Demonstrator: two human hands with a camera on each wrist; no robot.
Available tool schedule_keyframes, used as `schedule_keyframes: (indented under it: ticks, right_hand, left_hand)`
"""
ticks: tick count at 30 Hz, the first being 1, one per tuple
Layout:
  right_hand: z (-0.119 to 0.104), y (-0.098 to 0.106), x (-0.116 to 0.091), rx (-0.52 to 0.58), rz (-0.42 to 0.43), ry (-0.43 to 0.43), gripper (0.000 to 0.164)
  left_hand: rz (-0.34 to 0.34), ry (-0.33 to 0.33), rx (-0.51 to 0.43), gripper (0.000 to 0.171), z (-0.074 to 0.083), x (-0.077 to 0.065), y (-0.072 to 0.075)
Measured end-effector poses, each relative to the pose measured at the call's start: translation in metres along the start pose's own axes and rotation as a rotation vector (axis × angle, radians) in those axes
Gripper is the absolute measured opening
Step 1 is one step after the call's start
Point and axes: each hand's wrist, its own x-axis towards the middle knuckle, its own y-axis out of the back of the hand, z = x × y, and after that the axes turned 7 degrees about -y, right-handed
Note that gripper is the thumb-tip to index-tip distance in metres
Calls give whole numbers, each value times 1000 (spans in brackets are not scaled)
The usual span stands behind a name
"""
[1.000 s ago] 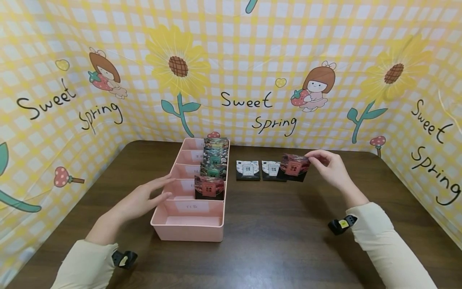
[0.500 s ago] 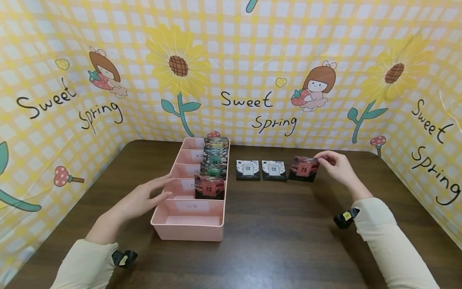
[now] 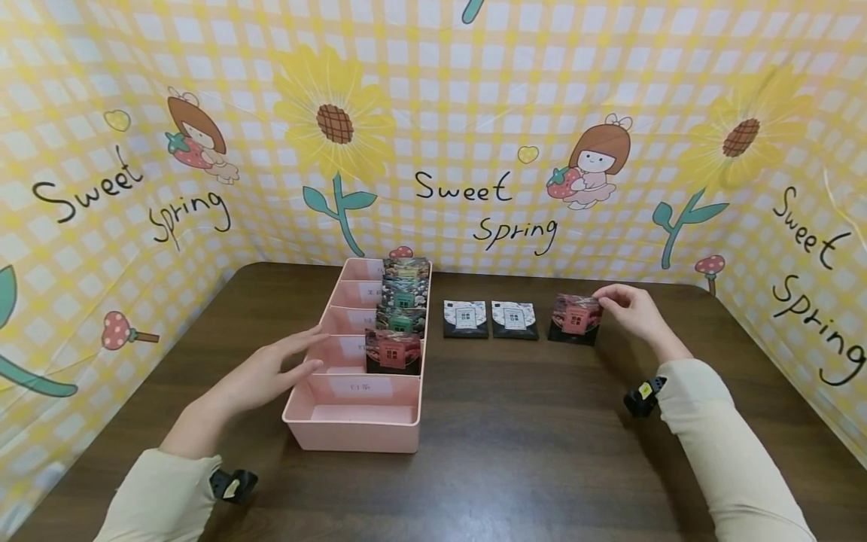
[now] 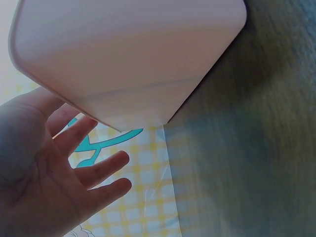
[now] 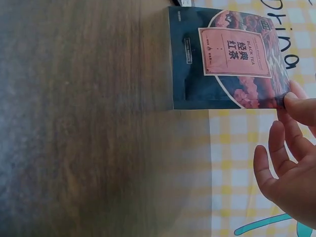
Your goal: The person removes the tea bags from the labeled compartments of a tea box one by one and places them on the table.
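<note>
Between thumb and finger, my right hand (image 3: 631,310) pinches the upper right corner of a red and dark tea bag sachet (image 3: 574,319), marked BLACK TEA in the right wrist view. The sachet is tilted, its lower edge at or near the tabletop. Left of it lie two white and black sachets (image 3: 465,319), side by side and flat. My left hand (image 3: 266,376) rests at the left rim of a pink divided box (image 3: 351,436), fingers relaxed. In the left wrist view its fingers (image 4: 106,170) are spread beside the box wall.
Green and dark sachets (image 3: 404,295) stand in the box's rear compartments. Another red sachet (image 3: 393,354) stands in the fourth compartment. White labels mark the dividers. The brown table (image 3: 515,452) meets a yellow checked cloth (image 3: 460,120) at the back and sides.
My right hand has carried the red sachet rightward, off the second white sachet it overlapped, then slightly nearer and lower. The left hand and the box have stayed put.
</note>
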Motion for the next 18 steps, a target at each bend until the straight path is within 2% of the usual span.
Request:
schedule_keyframes:
  ticks: [13, 18]
  right_hand:
    - [-2, -15, 14, 11, 43, -58, 25]
    - [3, -21, 20, 21, 32, -111, 26]
  left_hand:
    - [-8, 16, -3, 49, 0, -1, 0]
    - [-14, 23, -2, 50, 0, -2, 0]
